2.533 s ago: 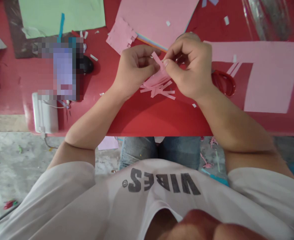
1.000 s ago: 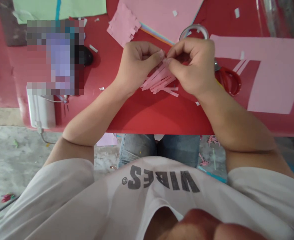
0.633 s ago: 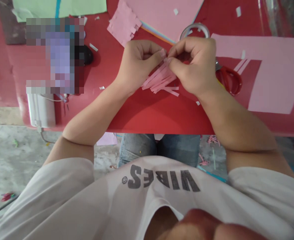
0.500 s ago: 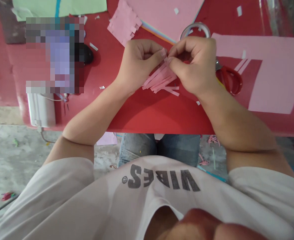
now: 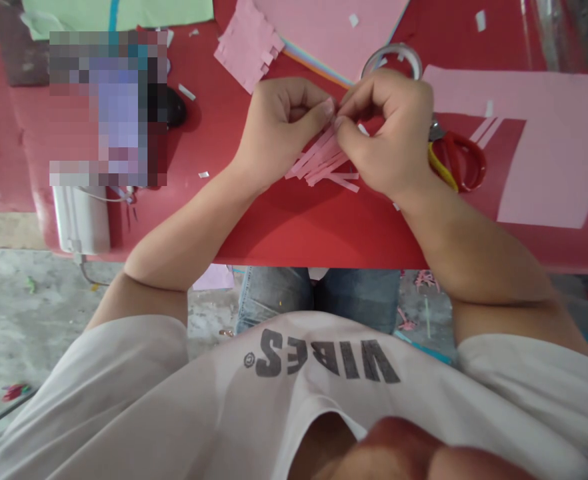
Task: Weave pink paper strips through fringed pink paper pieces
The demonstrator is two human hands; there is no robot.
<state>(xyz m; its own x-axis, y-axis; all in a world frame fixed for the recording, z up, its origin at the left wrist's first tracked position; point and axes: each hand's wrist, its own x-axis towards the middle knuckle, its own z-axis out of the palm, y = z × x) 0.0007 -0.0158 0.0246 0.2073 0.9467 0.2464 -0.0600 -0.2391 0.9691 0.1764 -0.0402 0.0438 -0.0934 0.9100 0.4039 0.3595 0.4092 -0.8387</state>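
Note:
Both hands meet above the red table, fingertips almost touching. My left hand (image 5: 287, 130) is closed, its thumb and forefinger pinched together. Facing it, my right hand (image 5: 391, 130) is closed in a similar pinch. Thin pink paper strips (image 5: 327, 160) fan out from below the fingertips toward me, and their upper ends run up into the pinch, where the fingers hide exactly how they are held. Beside my right wrist lie scissors (image 5: 467, 160) with red and yellow handles, the blades partly covered by that hand. A roll of tape (image 5: 413, 59) stands just beyond my right knuckles.
A notched pink paper piece (image 5: 247, 47) and a stack of coloured sheets (image 5: 319, 30) lie beyond my hands. A cut pink sheet (image 5: 557, 167) is at right. At left are a white power bank-like box (image 5: 83, 220) with a cable and a black rounded object (image 5: 175, 107). White scraps dot the red table (image 5: 319, 233).
My hands stay pinched together with only slight finger movement. My right hand has shifted a little, and more of the scissors' yellow handle now shows.

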